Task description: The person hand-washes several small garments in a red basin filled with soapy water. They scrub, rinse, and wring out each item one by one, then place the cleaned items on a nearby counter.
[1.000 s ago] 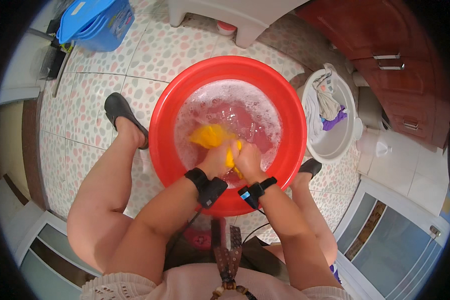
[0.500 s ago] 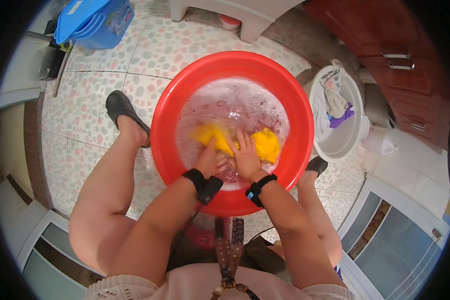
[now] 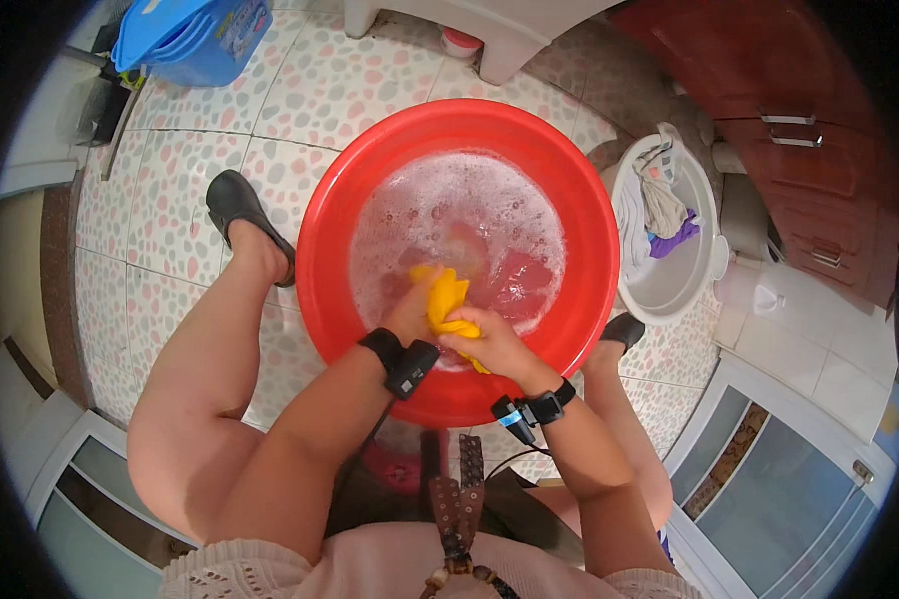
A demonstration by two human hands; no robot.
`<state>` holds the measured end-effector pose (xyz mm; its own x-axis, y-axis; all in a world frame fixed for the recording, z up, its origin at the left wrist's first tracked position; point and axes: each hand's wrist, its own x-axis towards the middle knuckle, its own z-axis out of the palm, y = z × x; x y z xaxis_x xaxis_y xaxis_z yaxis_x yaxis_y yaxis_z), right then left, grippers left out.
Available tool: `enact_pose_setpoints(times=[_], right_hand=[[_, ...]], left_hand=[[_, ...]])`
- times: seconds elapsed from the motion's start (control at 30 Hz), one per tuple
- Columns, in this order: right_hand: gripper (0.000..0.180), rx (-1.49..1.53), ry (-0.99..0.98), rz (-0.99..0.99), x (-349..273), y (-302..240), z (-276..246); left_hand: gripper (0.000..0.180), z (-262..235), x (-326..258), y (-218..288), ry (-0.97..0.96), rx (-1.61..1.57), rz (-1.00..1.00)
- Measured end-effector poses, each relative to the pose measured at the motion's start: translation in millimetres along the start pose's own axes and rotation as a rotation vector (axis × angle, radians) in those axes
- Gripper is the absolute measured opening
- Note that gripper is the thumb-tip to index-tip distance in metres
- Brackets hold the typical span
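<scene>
1. Nearest the camera, both bare forearms enter from the lower edge; each wrist carries a black band with a small black device.
2. The left hand (image 3: 410, 311) sits at the near side of the round red plastic basin (image 3: 335, 215). Its fingers are curled onto the left side of the crumpled yellow cloth (image 3: 447, 298), pressed together around it.
3. The right hand (image 3: 491, 342) lies just beside the left one. Its fingers are closed over the lower right part of the yellow cloth, gripping a bunched fold.
4. The yellow cloth is held between both hands, above the near half of the basin, touching the soapy water.
5. The basin stands on the pebble-patterned tiled floor (image 3: 180, 140), between the person's bare legs. It holds white foamy water (image 3: 469, 200); a reddish item shows under the surface right of the cloth.
6. A black slip-on shoe (image 3: 238, 210) is at the basin's left; a second black shoe (image 3: 624, 329) is at its right.
7. Right of the basin, touching or nearly touching its rim, stands a smaller white plastic tub (image 3: 689, 280) with white, beige and purple laundry.
8. Farthest away, a blue plastic container (image 3: 195, 35) rests at the upper left.
</scene>
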<state>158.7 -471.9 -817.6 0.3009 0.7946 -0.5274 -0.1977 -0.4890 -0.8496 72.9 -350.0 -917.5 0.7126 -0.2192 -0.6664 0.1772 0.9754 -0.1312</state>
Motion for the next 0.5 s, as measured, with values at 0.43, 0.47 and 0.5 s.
enact_pose_setpoints(times=[0.43, 0.47, 0.5], right_hand=[[0.049, -0.721, 0.566, 0.325, 38.1, 20.7, -11.5], [0.048, -0.629, 0.595, 0.355, 39.8, 26.0, -16.8], [0.049, -0.537, 0.628, 0.394, 42.5, 30.6, -22.1]], left_hand=[[0.033, 13.7, 26.9, -29.8, 0.394, 0.221, 0.209], [0.033, 24.7, 22.8, -25.7, 0.418, 0.148, 0.176], [0.035, 31.9, 15.1, -17.0, 0.363, 0.097, 0.185]])
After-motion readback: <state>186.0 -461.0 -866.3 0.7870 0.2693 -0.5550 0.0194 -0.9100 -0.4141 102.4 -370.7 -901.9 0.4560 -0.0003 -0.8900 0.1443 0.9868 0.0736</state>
